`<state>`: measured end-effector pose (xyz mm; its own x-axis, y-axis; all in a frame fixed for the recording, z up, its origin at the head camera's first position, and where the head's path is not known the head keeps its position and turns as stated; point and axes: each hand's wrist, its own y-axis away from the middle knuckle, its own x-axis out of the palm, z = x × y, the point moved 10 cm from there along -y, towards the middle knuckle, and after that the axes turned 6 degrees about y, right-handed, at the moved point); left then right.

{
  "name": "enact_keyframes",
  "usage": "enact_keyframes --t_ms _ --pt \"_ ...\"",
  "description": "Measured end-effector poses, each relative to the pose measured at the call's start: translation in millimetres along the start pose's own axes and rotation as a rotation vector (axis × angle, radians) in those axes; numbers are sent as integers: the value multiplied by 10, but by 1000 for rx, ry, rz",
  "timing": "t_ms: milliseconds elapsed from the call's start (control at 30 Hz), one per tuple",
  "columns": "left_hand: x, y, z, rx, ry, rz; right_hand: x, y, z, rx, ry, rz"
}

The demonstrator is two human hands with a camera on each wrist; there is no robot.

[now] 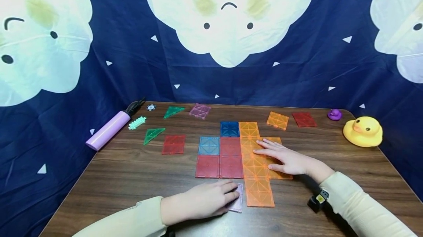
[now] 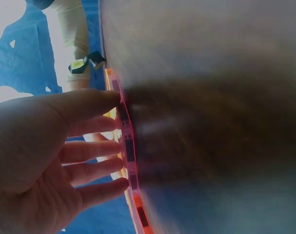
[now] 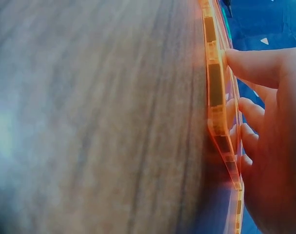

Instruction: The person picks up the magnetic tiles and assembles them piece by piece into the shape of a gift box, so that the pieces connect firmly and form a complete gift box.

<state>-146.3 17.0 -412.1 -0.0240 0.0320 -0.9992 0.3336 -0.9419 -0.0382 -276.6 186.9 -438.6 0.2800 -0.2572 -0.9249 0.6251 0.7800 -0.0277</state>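
Observation:
Purple square tile (image 1: 236, 203) lies flat near the front of the table, below the joined tiles. My left hand (image 1: 205, 199) rests its fingertips on top of it; in the left wrist view the thumb (image 2: 96, 102) and the other fingers touch its upper face. Joined orange tiles (image 1: 259, 193) form the right part of a flat layout. Across them my right hand (image 1: 289, 159) spreads its fingers and thumb, partly covering several. Left of the orange column, red tiles (image 1: 207, 166), a light blue tile (image 1: 209, 145) and a dark blue tile (image 1: 229, 129) lie edge to edge.
Loose tiles lie farther back: green triangles (image 1: 154, 135), a red square (image 1: 173, 144), a purple square (image 1: 199, 111), an orange square (image 1: 277, 120) and another red square (image 1: 304, 119). A lilac cylinder (image 1: 109, 130) lies left; a yellow duck (image 1: 362, 131) and small purple duck (image 1: 334, 114) sit right.

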Motion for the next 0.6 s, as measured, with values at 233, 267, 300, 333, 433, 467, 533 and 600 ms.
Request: enact_keyframes --t_ms 233,267,300,333,433,467,533,600 --pt "-13 -97 26 -19 -61 -14 -15 -8 51 -22 12 -14" --pt "-16 -104 23 -17 -67 -20 -16 -12 53 -22 12 -14" --pt "-23 -112 20 -17 -71 -23 -17 -15 53 -20 12 -12" --pt "-22 -122 18 -17 -71 -24 -16 -20 50 -16 12 -9" --pt "-11 -176 20 -22 -61 -9 -29 -33 57 -4 22 0" --pt "1 -200 25 -29 -50 4 -39 -39 66 2 30 0" --pt "31 -253 36 -48 -29 40 -64 -51 86 21 58 -5" --pt "63 -306 49 -71 -16 73 -117 -62 101 56 96 -37"
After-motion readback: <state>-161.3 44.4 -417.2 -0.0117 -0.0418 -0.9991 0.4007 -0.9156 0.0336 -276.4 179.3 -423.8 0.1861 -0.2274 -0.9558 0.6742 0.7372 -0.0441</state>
